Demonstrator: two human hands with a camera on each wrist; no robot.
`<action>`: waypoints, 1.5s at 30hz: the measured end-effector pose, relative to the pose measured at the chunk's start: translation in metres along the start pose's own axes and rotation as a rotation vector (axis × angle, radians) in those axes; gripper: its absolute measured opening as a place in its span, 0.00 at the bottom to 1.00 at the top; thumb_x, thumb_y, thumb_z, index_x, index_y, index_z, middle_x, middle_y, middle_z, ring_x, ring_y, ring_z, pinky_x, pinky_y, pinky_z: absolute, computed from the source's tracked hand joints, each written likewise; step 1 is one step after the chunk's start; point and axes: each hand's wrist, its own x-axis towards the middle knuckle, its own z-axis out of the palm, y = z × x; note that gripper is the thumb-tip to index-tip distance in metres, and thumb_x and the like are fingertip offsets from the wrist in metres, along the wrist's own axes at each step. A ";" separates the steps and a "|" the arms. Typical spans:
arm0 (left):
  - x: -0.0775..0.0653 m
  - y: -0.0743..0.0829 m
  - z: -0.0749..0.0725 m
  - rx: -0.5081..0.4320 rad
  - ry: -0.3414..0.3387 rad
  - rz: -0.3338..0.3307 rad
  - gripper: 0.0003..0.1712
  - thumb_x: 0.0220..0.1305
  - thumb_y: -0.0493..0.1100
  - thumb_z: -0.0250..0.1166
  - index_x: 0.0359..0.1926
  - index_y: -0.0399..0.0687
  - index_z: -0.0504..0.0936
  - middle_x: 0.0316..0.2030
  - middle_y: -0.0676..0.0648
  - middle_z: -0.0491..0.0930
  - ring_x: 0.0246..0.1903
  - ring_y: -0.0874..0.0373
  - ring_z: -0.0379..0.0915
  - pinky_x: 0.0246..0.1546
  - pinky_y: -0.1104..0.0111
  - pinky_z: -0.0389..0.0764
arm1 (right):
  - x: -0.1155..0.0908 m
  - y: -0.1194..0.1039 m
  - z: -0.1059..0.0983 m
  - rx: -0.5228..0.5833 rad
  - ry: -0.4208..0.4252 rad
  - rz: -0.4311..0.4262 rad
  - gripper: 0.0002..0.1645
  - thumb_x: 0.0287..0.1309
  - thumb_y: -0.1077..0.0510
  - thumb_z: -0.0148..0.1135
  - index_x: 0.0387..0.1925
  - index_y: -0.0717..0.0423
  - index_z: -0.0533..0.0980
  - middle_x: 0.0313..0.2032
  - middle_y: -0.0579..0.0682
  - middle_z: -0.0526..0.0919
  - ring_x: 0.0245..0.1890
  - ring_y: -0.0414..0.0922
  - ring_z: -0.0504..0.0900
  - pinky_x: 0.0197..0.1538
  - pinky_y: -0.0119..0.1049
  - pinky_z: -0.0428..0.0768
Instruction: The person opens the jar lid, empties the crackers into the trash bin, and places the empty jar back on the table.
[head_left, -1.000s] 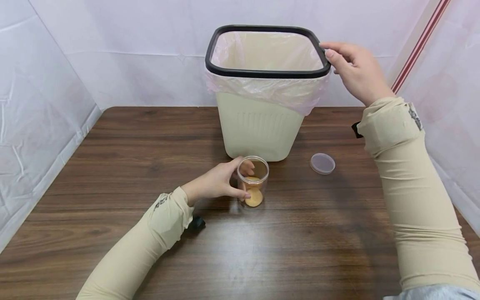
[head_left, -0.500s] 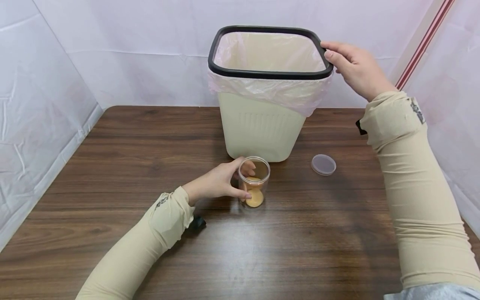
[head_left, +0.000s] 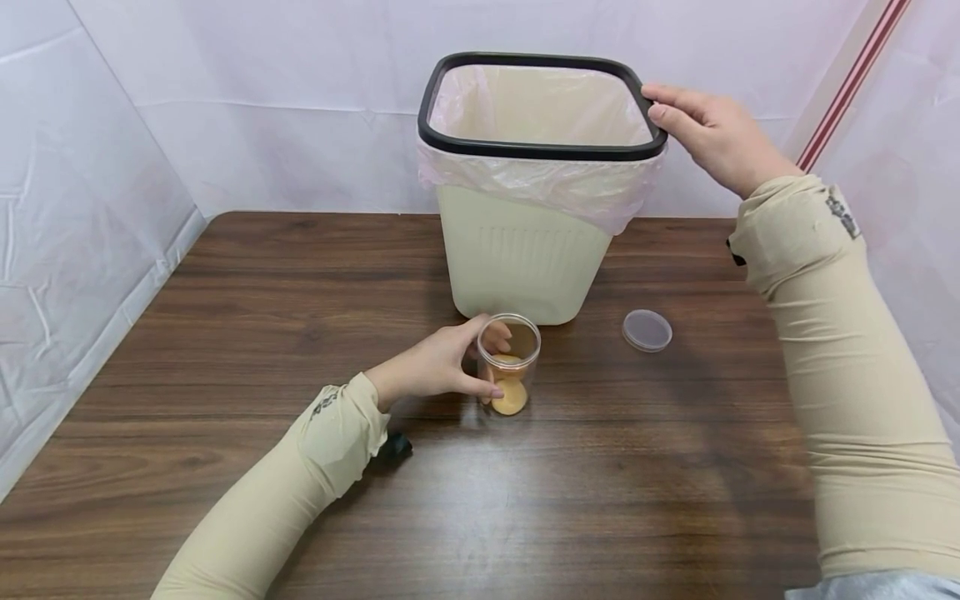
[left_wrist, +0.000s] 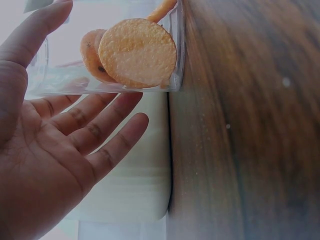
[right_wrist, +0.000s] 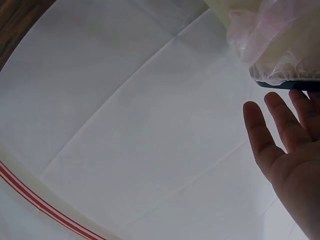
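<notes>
My left hand (head_left: 431,364) holds a clear open-topped jar (head_left: 531,371) that stands upright on the table, thumb on the near side and fingers behind. Inside the jar are several round golden crackers (left_wrist: 137,53), at its bottom. Just behind stands a cream trash can (head_left: 521,250) with a black rim (head_left: 540,151) and a pinkish plastic bag (head_left: 577,185) folded over its edge. At the rim's right side, my right hand (head_left: 722,137) touches it with loosely extended fingers, which the right wrist view shows beneath the rim.
A clear round lid (head_left: 647,330) lies on the brown wooden table (head_left: 300,292), right of the trash can. White sheeting (head_left: 300,100) hangs behind and at both sides. A red-striped band (head_left: 855,83) runs down the right side.
My right hand stays at the rim, its fingers looser than before, while the right forearm has shifted slightly rightward. The left hand and jar look still; the whole view has shifted a little.
</notes>
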 end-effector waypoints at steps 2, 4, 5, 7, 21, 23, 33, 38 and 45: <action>0.000 0.000 0.000 -0.006 -0.005 -0.005 0.39 0.50 0.43 0.75 0.60 0.40 0.66 0.57 0.40 0.76 0.34 0.64 0.80 0.51 0.65 0.76 | -0.001 0.000 -0.001 -0.004 -0.012 0.003 0.30 0.71 0.44 0.44 0.70 0.48 0.63 0.72 0.50 0.61 0.73 0.47 0.56 0.75 0.47 0.52; -0.001 0.000 0.000 -0.011 -0.009 -0.012 0.39 0.50 0.43 0.75 0.60 0.41 0.66 0.57 0.40 0.76 0.34 0.64 0.80 0.50 0.65 0.76 | -0.001 0.000 -0.002 -0.003 -0.023 0.005 0.30 0.71 0.43 0.44 0.70 0.47 0.62 0.72 0.50 0.60 0.74 0.48 0.55 0.75 0.48 0.51; -0.001 0.001 0.000 -0.013 -0.010 -0.015 0.39 0.50 0.43 0.75 0.61 0.41 0.66 0.57 0.40 0.76 0.34 0.64 0.81 0.50 0.65 0.76 | -0.002 -0.001 -0.002 -0.005 -0.026 0.006 0.30 0.71 0.43 0.44 0.70 0.47 0.62 0.72 0.50 0.60 0.74 0.48 0.55 0.75 0.49 0.52; -0.001 0.001 0.000 -0.012 -0.010 -0.018 0.40 0.50 0.44 0.75 0.61 0.41 0.66 0.57 0.41 0.76 0.34 0.63 0.81 0.50 0.65 0.76 | -0.002 -0.001 -0.002 -0.008 -0.028 0.006 0.31 0.71 0.43 0.44 0.70 0.46 0.62 0.72 0.50 0.61 0.74 0.48 0.56 0.75 0.49 0.52; -0.003 0.003 -0.002 0.026 0.016 0.008 0.38 0.50 0.45 0.76 0.60 0.41 0.69 0.56 0.42 0.78 0.40 0.60 0.79 0.50 0.66 0.77 | -0.001 -0.002 -0.001 0.044 0.003 0.011 0.29 0.70 0.46 0.47 0.69 0.50 0.65 0.70 0.49 0.63 0.72 0.42 0.58 0.75 0.40 0.53; -0.004 0.003 -0.002 0.028 0.026 0.010 0.38 0.49 0.45 0.76 0.59 0.40 0.70 0.56 0.41 0.78 0.43 0.58 0.79 0.50 0.65 0.77 | -0.001 -0.002 -0.001 0.041 0.004 0.012 0.29 0.70 0.46 0.47 0.69 0.50 0.65 0.70 0.49 0.64 0.72 0.43 0.59 0.75 0.41 0.53; -0.005 0.003 -0.005 0.053 0.062 -0.005 0.35 0.50 0.45 0.75 0.57 0.43 0.71 0.54 0.45 0.79 0.52 0.54 0.76 0.54 0.61 0.76 | 0.001 -0.004 0.000 0.031 0.000 0.015 0.29 0.70 0.45 0.47 0.69 0.49 0.64 0.70 0.50 0.64 0.72 0.44 0.58 0.75 0.43 0.53; -0.006 0.003 -0.006 0.070 0.067 -0.016 0.34 0.50 0.47 0.75 0.57 0.44 0.71 0.53 0.46 0.79 0.55 0.54 0.75 0.56 0.59 0.74 | 0.001 -0.003 0.000 0.024 0.001 0.015 0.29 0.70 0.45 0.47 0.69 0.49 0.65 0.70 0.51 0.64 0.72 0.44 0.58 0.75 0.44 0.53; -0.007 0.005 -0.006 0.067 0.065 -0.017 0.33 0.50 0.47 0.75 0.55 0.44 0.71 0.52 0.45 0.80 0.53 0.53 0.76 0.54 0.60 0.74 | 0.002 -0.002 0.001 0.031 -0.009 0.017 0.30 0.70 0.45 0.47 0.69 0.49 0.64 0.70 0.51 0.63 0.73 0.44 0.58 0.75 0.43 0.52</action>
